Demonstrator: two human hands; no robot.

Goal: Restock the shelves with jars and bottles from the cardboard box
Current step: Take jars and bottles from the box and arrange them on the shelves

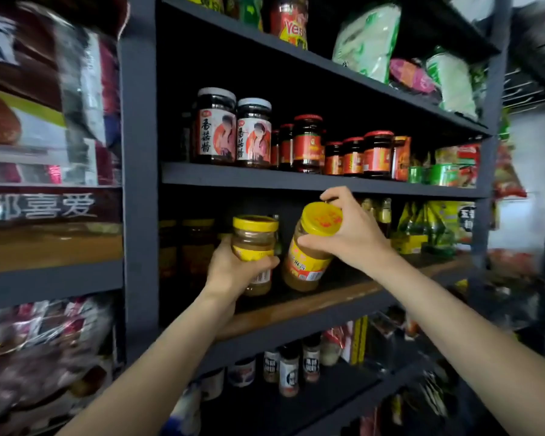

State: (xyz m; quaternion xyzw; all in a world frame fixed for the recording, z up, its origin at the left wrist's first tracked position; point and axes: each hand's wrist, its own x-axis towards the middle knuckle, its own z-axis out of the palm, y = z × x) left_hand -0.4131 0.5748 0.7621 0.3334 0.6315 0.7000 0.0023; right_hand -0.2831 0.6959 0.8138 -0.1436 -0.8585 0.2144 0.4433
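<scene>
I hold two yellow-lidded jars of tan paste over the wooden middle shelf (312,305). My left hand (233,272) grips the left jar (255,243) around its lower body and keeps it upright. My right hand (350,234) grasps the right jar (312,250) near its lid, and this jar leans with its top toward the right. The two jars are close together but apart. Both bases hover at about shelf level; I cannot tell whether they touch the board. The cardboard box is out of view.
Similar amber jars (195,247) stand at the back left of the same shelf, green and yellow packets (428,228) at its right. The shelf above carries dark sauce jars (233,130) and red-lidded jars (359,155). Small spice bottles (290,369) stand below. Snack bags (44,99) fill the left rack.
</scene>
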